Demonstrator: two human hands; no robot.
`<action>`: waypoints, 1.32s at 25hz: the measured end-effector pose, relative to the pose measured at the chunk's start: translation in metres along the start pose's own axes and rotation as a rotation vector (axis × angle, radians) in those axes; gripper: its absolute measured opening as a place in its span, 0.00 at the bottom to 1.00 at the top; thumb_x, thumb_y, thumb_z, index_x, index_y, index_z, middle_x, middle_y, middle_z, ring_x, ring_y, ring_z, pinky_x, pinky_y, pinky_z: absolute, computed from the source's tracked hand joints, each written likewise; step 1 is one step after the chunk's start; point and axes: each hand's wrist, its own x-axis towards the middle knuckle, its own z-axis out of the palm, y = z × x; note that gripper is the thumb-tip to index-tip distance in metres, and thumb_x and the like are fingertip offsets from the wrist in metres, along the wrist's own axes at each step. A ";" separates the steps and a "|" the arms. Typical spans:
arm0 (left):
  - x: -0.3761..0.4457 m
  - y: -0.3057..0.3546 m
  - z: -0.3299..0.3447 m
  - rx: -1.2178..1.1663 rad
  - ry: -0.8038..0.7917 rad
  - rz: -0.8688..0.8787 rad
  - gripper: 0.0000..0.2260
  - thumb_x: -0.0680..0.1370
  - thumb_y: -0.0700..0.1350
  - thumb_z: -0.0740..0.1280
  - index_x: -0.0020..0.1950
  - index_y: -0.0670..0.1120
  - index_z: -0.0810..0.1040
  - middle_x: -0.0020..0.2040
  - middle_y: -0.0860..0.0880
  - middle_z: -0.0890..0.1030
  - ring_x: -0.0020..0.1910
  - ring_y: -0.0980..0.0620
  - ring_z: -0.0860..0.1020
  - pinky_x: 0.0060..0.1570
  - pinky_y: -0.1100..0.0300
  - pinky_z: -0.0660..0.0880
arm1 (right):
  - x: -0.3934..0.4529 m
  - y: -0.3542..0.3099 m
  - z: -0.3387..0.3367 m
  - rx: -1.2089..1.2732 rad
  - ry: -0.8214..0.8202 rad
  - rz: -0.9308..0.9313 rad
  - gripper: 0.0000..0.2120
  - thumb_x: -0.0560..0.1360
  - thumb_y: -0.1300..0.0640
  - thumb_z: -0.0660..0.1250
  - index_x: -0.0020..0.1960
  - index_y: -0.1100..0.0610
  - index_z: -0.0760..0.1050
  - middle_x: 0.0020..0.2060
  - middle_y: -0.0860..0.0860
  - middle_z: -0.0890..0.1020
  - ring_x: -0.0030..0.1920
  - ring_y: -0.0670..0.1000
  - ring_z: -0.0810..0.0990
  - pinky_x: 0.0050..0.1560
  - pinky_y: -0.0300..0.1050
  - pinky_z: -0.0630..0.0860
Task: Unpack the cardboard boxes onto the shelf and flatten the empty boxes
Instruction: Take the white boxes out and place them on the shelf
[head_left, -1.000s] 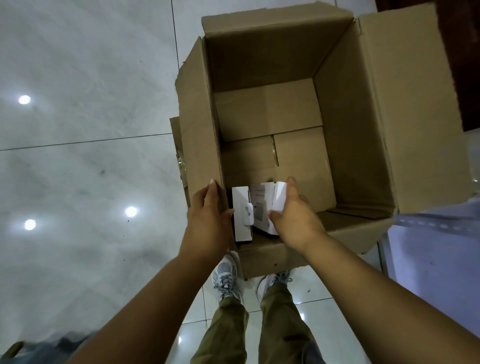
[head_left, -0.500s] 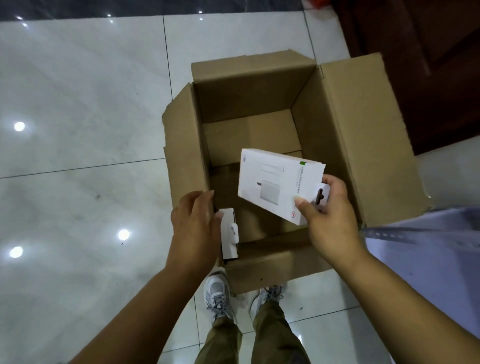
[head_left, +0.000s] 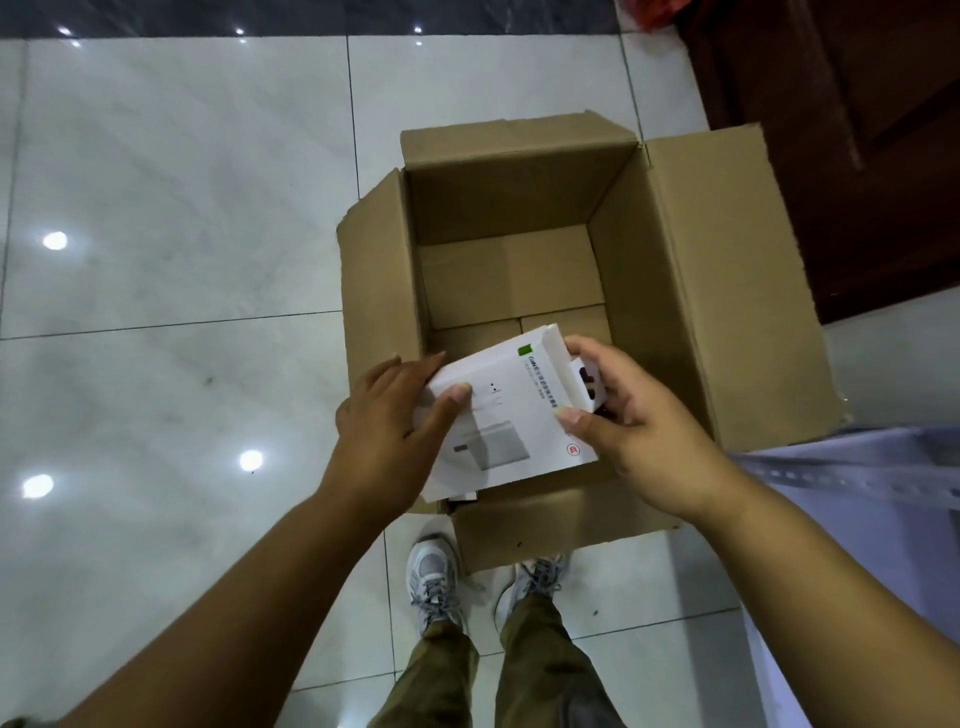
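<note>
Tiled floor (head_left: 156, 208), open cardboard box (head_left: 701, 291), bare inside.

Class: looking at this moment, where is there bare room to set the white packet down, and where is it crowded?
Free: the cardboard box floor toward its far wall, and the tile floor left of the box. Crowded: the near rim, where the left hand and right hand grip the white packet.

The big box (head_left: 727, 291) is brown corrugated cardboard, matt and a little rough. The small white packet (head_left: 524, 415) is smooth printed card with a slight sheen. The floor (head_left: 171, 208) is pale polished tile, very glossy, with lamp reflections. The door (head_left: 857, 130) looks like dark reddish wood. The trousers (head_left: 535, 670) are matt olive cloth; the shoes (head_left: 432, 571) are grey mesh fabric.
</note>
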 end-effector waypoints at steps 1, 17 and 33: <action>-0.003 -0.004 0.000 -0.022 0.001 -0.014 0.26 0.73 0.68 0.53 0.65 0.57 0.71 0.61 0.56 0.75 0.60 0.51 0.72 0.62 0.41 0.71 | 0.002 0.000 0.004 0.008 0.002 0.003 0.27 0.77 0.63 0.64 0.71 0.42 0.65 0.62 0.47 0.77 0.61 0.48 0.78 0.55 0.48 0.80; -0.017 -0.061 -0.024 -0.249 0.287 -0.379 0.11 0.79 0.56 0.59 0.55 0.50 0.69 0.50 0.51 0.73 0.42 0.56 0.73 0.34 0.66 0.69 | 0.051 0.069 0.088 -0.707 -0.122 0.186 0.28 0.82 0.47 0.56 0.78 0.41 0.48 0.72 0.52 0.63 0.68 0.54 0.67 0.62 0.47 0.69; -0.013 -0.069 -0.016 -0.263 0.302 -0.444 0.11 0.80 0.55 0.60 0.53 0.48 0.67 0.52 0.47 0.73 0.47 0.51 0.73 0.33 0.66 0.68 | 0.063 0.102 0.074 -0.640 0.093 0.381 0.42 0.79 0.54 0.65 0.76 0.37 0.37 0.64 0.57 0.70 0.61 0.57 0.73 0.57 0.51 0.73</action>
